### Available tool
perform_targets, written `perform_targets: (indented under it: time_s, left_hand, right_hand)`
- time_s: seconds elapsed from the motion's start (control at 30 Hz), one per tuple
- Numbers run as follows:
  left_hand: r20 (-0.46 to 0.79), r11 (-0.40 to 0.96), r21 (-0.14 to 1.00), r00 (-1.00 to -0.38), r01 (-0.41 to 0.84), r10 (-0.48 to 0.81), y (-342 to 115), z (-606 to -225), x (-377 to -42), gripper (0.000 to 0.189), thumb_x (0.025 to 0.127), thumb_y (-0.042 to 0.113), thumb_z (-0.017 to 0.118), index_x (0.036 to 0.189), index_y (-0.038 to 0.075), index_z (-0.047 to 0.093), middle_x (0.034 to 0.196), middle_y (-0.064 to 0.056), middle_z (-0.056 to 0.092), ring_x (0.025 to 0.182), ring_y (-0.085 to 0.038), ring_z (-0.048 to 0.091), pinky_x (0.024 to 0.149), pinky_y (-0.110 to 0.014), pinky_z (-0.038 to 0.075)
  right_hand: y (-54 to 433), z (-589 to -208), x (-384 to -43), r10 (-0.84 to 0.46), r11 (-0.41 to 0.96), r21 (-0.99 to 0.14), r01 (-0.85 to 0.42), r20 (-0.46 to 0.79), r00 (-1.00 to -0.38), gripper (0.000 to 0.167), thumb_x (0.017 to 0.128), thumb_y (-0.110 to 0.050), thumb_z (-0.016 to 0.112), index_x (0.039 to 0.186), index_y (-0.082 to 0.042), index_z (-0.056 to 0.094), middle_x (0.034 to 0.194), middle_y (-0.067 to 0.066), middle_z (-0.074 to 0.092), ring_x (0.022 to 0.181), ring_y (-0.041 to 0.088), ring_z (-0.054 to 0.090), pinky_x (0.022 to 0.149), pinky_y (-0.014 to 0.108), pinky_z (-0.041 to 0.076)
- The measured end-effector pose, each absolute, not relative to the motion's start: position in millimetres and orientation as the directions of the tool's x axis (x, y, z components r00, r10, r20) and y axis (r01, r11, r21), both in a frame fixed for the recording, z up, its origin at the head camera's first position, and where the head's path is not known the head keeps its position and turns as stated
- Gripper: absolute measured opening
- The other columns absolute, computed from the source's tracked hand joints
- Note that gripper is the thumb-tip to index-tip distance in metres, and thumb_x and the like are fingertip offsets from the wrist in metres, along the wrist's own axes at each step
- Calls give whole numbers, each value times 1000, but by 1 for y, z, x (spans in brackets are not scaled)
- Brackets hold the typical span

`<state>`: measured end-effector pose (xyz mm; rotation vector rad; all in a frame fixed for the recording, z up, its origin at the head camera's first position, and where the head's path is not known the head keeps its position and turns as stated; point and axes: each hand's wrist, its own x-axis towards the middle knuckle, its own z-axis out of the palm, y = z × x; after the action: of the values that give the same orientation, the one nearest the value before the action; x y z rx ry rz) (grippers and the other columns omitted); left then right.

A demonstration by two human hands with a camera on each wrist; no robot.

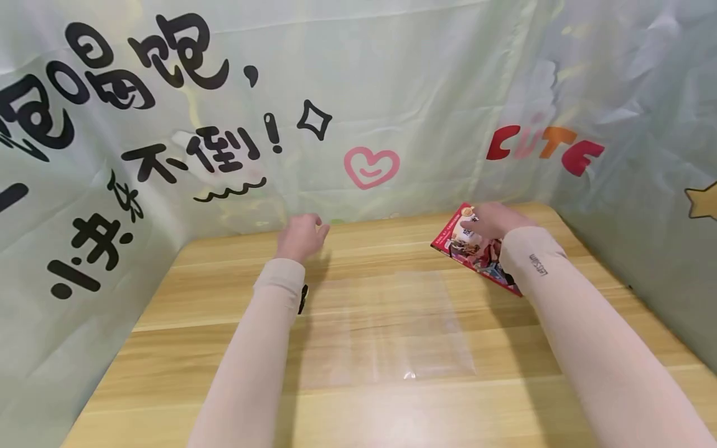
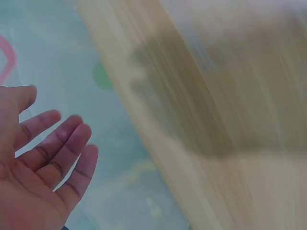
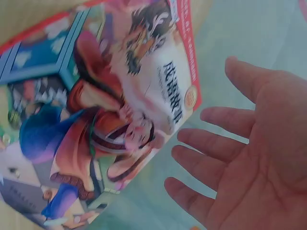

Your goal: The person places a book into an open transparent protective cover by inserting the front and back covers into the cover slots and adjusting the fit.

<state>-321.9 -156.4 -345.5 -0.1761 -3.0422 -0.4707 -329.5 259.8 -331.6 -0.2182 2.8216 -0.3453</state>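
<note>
A thin book [image 1: 475,247] with a red-edged, illustrated cover lies slanted at the back right of the wooden table. My right hand [image 1: 493,221] is over its far right side; in the right wrist view the fingers [image 3: 206,143] are spread and relaxed beside the book's cover [image 3: 110,115]. At the back of the table, my left hand [image 1: 300,238] hovers above the wood, its loosely bent fingers [image 2: 72,148] holding nothing. Between the two arms a clear plastic sleeve or sheet [image 1: 386,330] lies flat, its edges faint against the wood.
The wooden table [image 1: 185,348] meets light fabric walls [image 1: 437,93] printed with black characters, a pink heart and coloured letters at the back and sides. A dark band [image 1: 303,299] shows at the left cuff.
</note>
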Motion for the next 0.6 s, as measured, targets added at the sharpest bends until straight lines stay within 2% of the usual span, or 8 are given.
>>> perform_targets:
  time_s: [0.1,0.17,0.3,0.37,0.47,0.53,0.6]
  left_hand:
    - [68,928,341,-988,150,135,-144,-347,-321,39,111,36,58,131,5,72,135,-14,74,115,-31,71,96,-49,60]
    - [66,918,355,-984,175,162,-134,-347,-321,38,111,35,59,128,5,73,133,-13,75,108,-29,72,91,-45,61]
    - [69,911,359,-979,204,193,-114,-349,-318,33,110,35,62,121,8,77,128,-10,77,88,-22,68,76,-38,57]
    - [65,902,375,-977,212,203,-104,-351,-316,32,109,36,64,118,9,78,120,-9,79,82,-19,64,73,-35,53]
    - [42,881,419,-974,221,224,-88,-357,-313,31,108,37,66,113,9,78,106,-8,79,77,-17,60,72,-33,50]
    - [19,863,454,-970,224,241,-78,-363,-311,30,108,36,66,112,9,78,98,-7,78,74,-17,59,72,-32,50]
    - [1,850,474,-965,231,262,-68,-369,-309,29,108,35,67,111,8,77,96,-6,77,72,-16,58,71,-32,49]
  right_hand:
    - [267,-332,-329,-170,964,-245,-105,-259,-951,57,112,-36,54,142,12,58,142,39,60,123,48,62,112,67,48]
    - [272,-333,-328,-159,964,-250,-92,-264,-951,52,111,-34,56,137,10,63,132,36,64,114,45,64,107,66,50]
    - [283,-335,-325,-168,963,-248,-102,-260,-951,44,109,-32,60,122,9,70,95,19,66,84,30,60,85,50,53]
    - [289,-338,-323,-183,964,-234,-126,-243,-953,40,107,-32,64,116,6,72,85,11,64,77,24,58,78,44,52]
    - [300,-345,-322,-193,963,-229,-141,-226,-955,34,104,-31,67,86,-2,69,70,4,57,67,20,53,67,36,45]
    - [307,-349,-321,-190,962,-237,-136,-225,-956,36,103,-30,68,75,-9,62,65,0,52,63,18,51,64,33,42]
    - [313,-352,-320,-179,963,-243,-120,-235,-955,37,103,-31,68,73,-9,61,64,0,50,63,18,50,63,33,41]
